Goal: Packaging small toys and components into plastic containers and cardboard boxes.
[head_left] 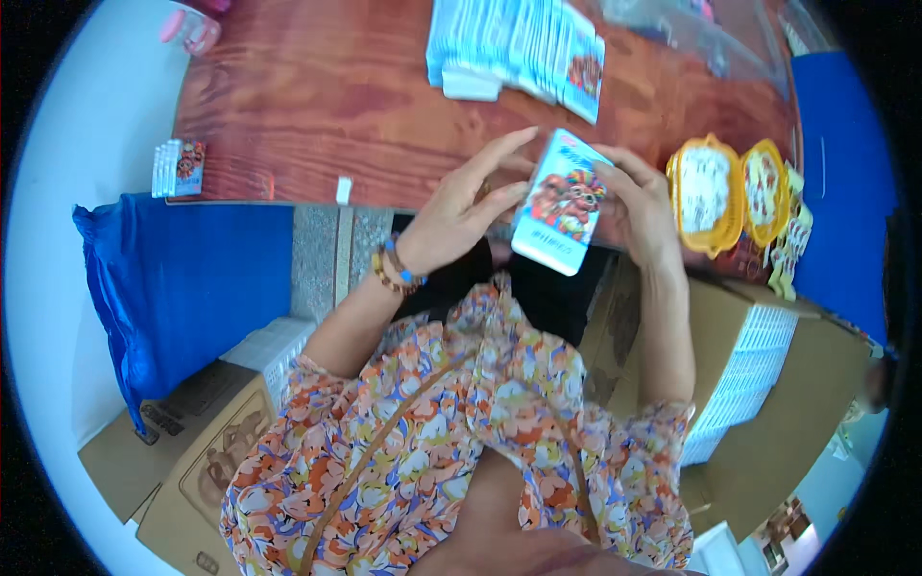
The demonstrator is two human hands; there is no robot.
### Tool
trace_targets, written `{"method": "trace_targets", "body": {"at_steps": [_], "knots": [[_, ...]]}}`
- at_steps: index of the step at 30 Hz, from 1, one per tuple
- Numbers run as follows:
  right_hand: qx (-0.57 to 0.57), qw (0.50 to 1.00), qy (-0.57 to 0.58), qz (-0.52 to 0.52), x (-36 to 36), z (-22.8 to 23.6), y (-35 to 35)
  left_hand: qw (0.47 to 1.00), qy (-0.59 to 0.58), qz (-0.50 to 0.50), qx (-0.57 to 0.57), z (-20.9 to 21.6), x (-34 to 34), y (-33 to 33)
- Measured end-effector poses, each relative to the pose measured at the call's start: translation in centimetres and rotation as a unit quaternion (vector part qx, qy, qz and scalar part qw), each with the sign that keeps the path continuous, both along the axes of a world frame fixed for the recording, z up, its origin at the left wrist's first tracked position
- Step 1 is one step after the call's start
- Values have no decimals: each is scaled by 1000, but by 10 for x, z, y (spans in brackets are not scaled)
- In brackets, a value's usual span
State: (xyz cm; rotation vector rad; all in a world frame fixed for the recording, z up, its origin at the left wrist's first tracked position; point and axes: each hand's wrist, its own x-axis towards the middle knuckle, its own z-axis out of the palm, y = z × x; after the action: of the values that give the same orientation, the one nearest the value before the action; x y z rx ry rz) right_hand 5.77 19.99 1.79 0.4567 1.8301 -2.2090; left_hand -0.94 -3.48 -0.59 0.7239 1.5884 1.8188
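Note:
A flat light-blue box (560, 204) with colourful cartoon figures on its face is tilted between my two hands, over the near edge of the table. My left hand (471, 206), with beaded bracelets at the wrist, has its thumb at the box's left edge; the index finger stretches past the upper corner, and other fingers are partly hidden by the box. My right hand (645, 206) grips the right edge, its fingertips near the upper corner. Beyond the hands lies a long row of similar light-blue boxes (514, 48), overlapping one another.
Small boxes (179, 169) stand at the table's left corner, a white piece (344, 190) at the near edge. An open yellow container (706, 197) sits on the right, below clear plastic (711, 43). A pink-lidded jar (192, 32) is far left. Cardboard cartons (663, 336) flank me.

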Motion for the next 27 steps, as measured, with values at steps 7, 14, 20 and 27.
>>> {"method": "trace_targets", "body": {"at_steps": [7, 14, 20, 27], "knots": [[-212, 971, -30, -109, -10, -21, -54, 896, 391, 195, -83, -1, 12, 15], [320, 925, 194, 60, -124, 49, -37, 940, 111, 316, 61, 8, -25, -5], [765, 584, 245, 116, -319, 56, 24, 896, 291, 313, -119, 12, -45, -21], [783, 579, 130, 186, -372, 40, 26, 930, 156, 320, -95, 7, -53, -45]]}}
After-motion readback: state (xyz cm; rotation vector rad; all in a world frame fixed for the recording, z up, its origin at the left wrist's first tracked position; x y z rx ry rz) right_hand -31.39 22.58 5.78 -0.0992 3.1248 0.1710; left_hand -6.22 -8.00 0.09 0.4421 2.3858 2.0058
